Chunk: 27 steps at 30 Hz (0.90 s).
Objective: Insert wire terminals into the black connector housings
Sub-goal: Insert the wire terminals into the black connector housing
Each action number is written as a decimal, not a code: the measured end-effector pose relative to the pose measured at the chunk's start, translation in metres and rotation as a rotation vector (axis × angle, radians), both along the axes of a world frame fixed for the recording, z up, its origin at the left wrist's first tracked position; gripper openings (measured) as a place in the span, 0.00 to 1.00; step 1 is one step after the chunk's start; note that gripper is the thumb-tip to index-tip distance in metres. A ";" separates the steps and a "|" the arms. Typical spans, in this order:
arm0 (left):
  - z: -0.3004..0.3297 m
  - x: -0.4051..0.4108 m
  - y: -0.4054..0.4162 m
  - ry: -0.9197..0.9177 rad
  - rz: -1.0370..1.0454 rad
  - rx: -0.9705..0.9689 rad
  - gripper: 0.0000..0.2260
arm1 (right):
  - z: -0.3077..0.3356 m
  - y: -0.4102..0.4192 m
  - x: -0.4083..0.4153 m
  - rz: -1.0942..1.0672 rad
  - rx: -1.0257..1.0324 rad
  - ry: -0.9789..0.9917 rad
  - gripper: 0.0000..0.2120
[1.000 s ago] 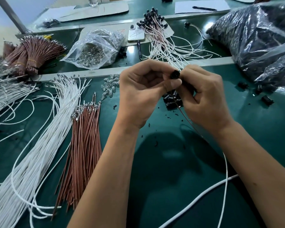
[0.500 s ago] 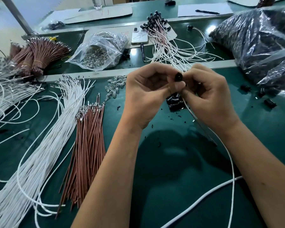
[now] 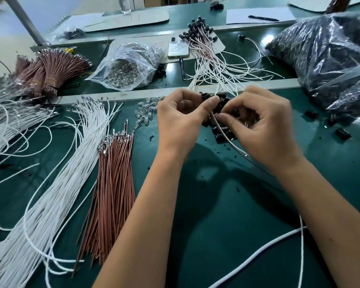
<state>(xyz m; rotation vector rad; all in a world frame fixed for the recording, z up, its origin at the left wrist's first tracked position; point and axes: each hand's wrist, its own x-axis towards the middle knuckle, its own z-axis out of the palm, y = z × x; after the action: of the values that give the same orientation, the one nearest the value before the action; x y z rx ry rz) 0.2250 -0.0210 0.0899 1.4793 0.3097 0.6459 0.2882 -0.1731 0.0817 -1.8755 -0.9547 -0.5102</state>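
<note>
Pinching left hand [image 3: 180,119] — round black housing [image 3: 205,96]; right hand [image 3: 264,123] — thin wire [image 3: 224,133].

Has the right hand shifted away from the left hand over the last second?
Yes. The right hand has drawn slightly right and toward the person, opening a gap from the left hand, judged against the pile of black housings on the table.

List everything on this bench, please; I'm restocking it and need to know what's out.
Black connector housing: one, pinched in left hand.
Brown wire: one, running from the housing under the right hand.
Loose black housings: small pile, beneath hands.
Loose brown wires: bundle, centre-left.
Loose white wires: large bundle, left.
Clear bag of metal parts: one, rear centre.
Finished white-wired assemblies: heap, rear.
White phone: one, rear.
Dark plastic bags: right.
Left hand; right hand.
</note>
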 end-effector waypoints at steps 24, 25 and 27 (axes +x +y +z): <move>-0.001 -0.001 0.004 -0.051 -0.238 -0.139 0.05 | -0.002 -0.001 0.002 0.121 -0.023 0.265 0.02; 0.000 -0.002 0.003 -0.076 -0.241 -0.099 0.06 | -0.001 -0.001 0.002 0.123 -0.012 0.239 0.02; 0.001 -0.003 0.002 -0.134 -0.256 -0.053 0.07 | 0.001 -0.001 0.002 0.123 0.015 0.169 0.01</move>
<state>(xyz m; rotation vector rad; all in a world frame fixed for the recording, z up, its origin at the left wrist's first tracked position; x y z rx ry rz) 0.2224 -0.0191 0.0909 1.3895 0.0323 0.5230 0.2898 -0.1739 0.0825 -1.8025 -0.9434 -0.2796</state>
